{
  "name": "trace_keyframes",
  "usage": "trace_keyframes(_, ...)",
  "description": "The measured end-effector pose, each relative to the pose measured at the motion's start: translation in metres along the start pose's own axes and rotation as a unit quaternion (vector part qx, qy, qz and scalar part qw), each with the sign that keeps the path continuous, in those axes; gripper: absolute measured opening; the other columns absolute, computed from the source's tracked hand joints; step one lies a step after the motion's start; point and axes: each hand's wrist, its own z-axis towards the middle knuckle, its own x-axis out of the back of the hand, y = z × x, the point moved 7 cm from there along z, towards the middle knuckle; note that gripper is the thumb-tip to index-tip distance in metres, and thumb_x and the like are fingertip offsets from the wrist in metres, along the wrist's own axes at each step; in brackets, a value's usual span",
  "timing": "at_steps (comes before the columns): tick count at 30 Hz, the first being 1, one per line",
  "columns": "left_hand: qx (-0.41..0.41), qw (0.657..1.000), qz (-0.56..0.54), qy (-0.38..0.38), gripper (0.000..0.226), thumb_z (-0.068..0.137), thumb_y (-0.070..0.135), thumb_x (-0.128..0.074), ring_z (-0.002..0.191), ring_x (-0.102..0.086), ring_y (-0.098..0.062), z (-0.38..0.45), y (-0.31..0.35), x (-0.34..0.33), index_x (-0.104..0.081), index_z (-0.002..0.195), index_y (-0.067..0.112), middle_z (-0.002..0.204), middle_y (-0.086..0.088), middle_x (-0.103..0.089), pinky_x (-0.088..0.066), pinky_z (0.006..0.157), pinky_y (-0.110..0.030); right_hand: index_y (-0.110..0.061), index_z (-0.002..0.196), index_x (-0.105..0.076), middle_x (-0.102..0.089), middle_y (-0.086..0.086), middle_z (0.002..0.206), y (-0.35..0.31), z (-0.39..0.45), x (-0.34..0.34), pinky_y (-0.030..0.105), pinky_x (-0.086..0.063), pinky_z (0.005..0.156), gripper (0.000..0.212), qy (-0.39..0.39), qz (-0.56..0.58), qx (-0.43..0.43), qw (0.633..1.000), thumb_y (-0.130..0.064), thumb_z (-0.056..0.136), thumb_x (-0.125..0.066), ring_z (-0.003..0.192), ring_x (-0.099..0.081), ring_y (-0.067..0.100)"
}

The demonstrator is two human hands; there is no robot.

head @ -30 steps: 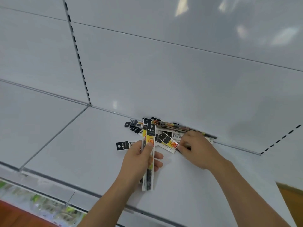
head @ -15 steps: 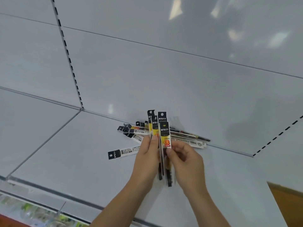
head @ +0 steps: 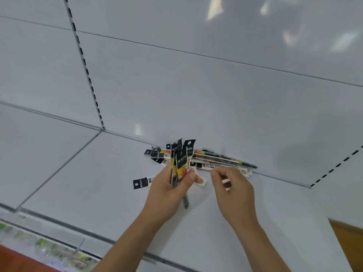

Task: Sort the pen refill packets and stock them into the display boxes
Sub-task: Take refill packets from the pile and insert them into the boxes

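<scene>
My left hand grips a small bundle of pen refill packets, black-topped with yellow and orange print, held upright above the white shelf. My right hand hovers just right of the bundle, fingers curled, holding nothing that I can make out. A loose pile of refill packets lies along the shelf's back edge behind both hands. One single packet lies apart to the left, partly hidden by my left hand. No display box is in view.
The shelf's white back panel rises behind the pile, with a slotted upright at the left. A lower shelf with green-printed goods shows at the bottom left. A wooden surface sits at the lower right.
My right hand added a packet to the bundle in my left hand, then let go and moved right toward the pile. The bundle now tilts slightly left.
</scene>
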Motion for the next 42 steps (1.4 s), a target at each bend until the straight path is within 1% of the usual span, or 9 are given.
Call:
trace_keyframes(4, 0.000, 0.999, -0.031, 0.005, 0.034, 0.097, 0.046, -0.058, 0.065, -0.068, -0.028, -0.001, 0.005, 0.005, -0.065, 0.093, 0.013, 0.077, -0.008, -0.072, -0.052, 0.054, -0.030, -0.025, 0.116, -0.076, -0.066, -0.015, 0.114, 0.006, 0.013, -0.034, 0.029, -0.050, 0.095, 0.018, -0.108, -0.118, 0.097, 0.982, -0.020, 0.099, -0.069, 0.112, -0.057, 0.010)
trace_keyframes(10, 0.012, 0.997, -0.043, 0.061, 0.023, 0.099, 0.028, -0.070, 0.055, -0.052, -0.022, 0.011, -0.011, 0.052, -0.056, 0.088, 0.013, 0.063, -0.007, -0.060, -0.045, 0.051, -0.034, -0.024, 0.132, -0.070, -0.064, -0.012, 0.134, -0.014, 0.016, -0.088, 0.042, -0.046, 0.109, 0.042, -0.248, -0.230, 0.262, 0.904, -0.040, 0.094, -0.060, 0.128, -0.052, 0.021)
trace_keyframes(16, 0.026, 0.999, 0.030, 0.013, 0.052, 0.100, 0.058, -0.055, 0.061, -0.065, -0.027, 0.001, -0.019, 0.056, -0.064, 0.071, 0.016, 0.066, -0.010, -0.067, -0.052, 0.058, -0.039, -0.024, 0.106, -0.078, -0.067, -0.005, 0.094, -0.036, 0.023, -0.104, 0.042, -0.054, 0.082, 0.022, -0.221, -0.283, 0.331, 0.872, -0.032, 0.095, -0.060, 0.099, -0.061, 0.026)
trace_keyframes(20, 0.029, 0.996, -0.029, 0.084, 0.042, 0.096, 0.067, -0.052, 0.049, -0.052, -0.027, 0.003, -0.023, 0.071, -0.053, 0.080, 0.028, 0.060, -0.011, -0.058, -0.045, 0.052, -0.043, -0.019, 0.087, -0.077, -0.067, -0.001, 0.085, -0.037, 0.030, -0.078, 0.039, -0.057, 0.070, 0.005, -0.123, -0.301, 0.275, 0.905, -0.014, 0.087, -0.077, 0.089, -0.062, 0.026)
trace_keyframes(25, 0.046, 0.993, -0.048, 0.096, 0.044, 0.107, 0.052, -0.045, 0.057, -0.061, -0.026, 0.002, -0.024, 0.071, -0.055, 0.094, 0.011, 0.070, -0.013, -0.067, -0.050, 0.059, -0.036, -0.019, 0.104, -0.073, -0.066, -0.002, 0.106, -0.028, 0.016, -0.097, 0.038, -0.054, 0.082, 0.025, -0.237, -0.347, 0.181, 0.889, -0.040, 0.099, -0.060, 0.103, -0.060, 0.025)
trace_keyframes(28, 0.073, 0.989, -0.084, 0.095, 0.034, 0.108, 0.037, -0.048, 0.060, -0.060, -0.025, 0.003, -0.029, 0.071, -0.056, 0.103, 0.005, 0.076, -0.010, -0.067, -0.052, 0.060, -0.031, -0.019, 0.107, -0.068, -0.062, 0.000, 0.109, -0.030, 0.030, -0.100, 0.038, -0.052, 0.080, 0.019, -0.310, -0.397, 0.155, 0.850, -0.030, 0.103, -0.053, 0.105, -0.060, 0.025)
trace_keyframes(31, 0.080, 0.988, -0.087, 0.100, 0.029, 0.108, 0.035, -0.050, 0.058, -0.060, -0.025, 0.005, -0.031, 0.073, -0.060, 0.104, 0.008, 0.075, -0.007, -0.066, -0.052, 0.059, -0.033, -0.014, 0.080, -0.059, -0.056, 0.003, 0.085, -0.036, 0.033, -0.104, 0.034, -0.044, 0.056, 0.016, -0.384, -0.460, 0.144, 0.788, -0.001, 0.088, -0.055, 0.078, -0.059, 0.024)
trace_keyframes(33, 0.083, 0.987, -0.087, 0.104, 0.027, 0.109, 0.035, -0.050, 0.058, -0.059, -0.024, 0.005, -0.031, 0.073, -0.062, 0.103, 0.012, 0.074, -0.007, -0.066, -0.052, 0.058, -0.030, -0.013, 0.084, -0.059, -0.057, 0.004, 0.086, -0.039, 0.031, -0.104, 0.032, -0.037, 0.053, 0.020, -0.393, -0.486, 0.151, 0.765, 0.006, 0.084, -0.055, 0.076, -0.058, 0.025)
trace_keyframes(42, 0.092, 0.988, -0.092, 0.088, 0.026, 0.110, 0.034, -0.049, 0.058, -0.060, -0.024, 0.010, -0.031, 0.064, -0.064, 0.102, 0.015, 0.075, -0.008, -0.068, -0.052, 0.063, -0.038, -0.021, 0.100, -0.053, -0.054, -0.002, 0.105, -0.018, 0.028, -0.073, 0.035, -0.042, 0.067, 0.008, -0.311, -0.390, 0.116, 0.859, -0.026, 0.093, -0.054, 0.093, -0.057, 0.023)
